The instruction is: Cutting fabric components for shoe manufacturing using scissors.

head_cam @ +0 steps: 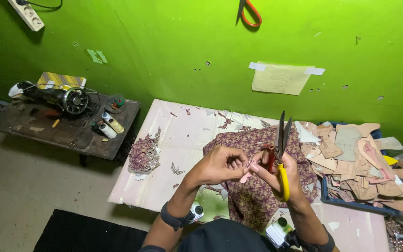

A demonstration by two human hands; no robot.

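Bright green wall behind, pale pink bench (173,154) below me. Nearest, my left hand (220,165) is curled, fingertips pinching a small pink cut-out piece (248,171) that it holds up against my right hand (283,175). That right hand is closed around the yellow handle of a pair of scissors (281,149), blades slightly parted and pointing up. Under both hands lies a purple patterned cloth (257,196) spread on the bench. To my right, a blue tray (350,203) is heaped with tan paper patterns (355,158). On the bench's left edge sits a pile of fabric scraps (144,154). Further left, a sewing machine (57,95) and thread spools (108,126) rest on a dark low table (71,133). On the wall, a taped paper sketch (281,78) and hanging orange-handled scissors (249,11).
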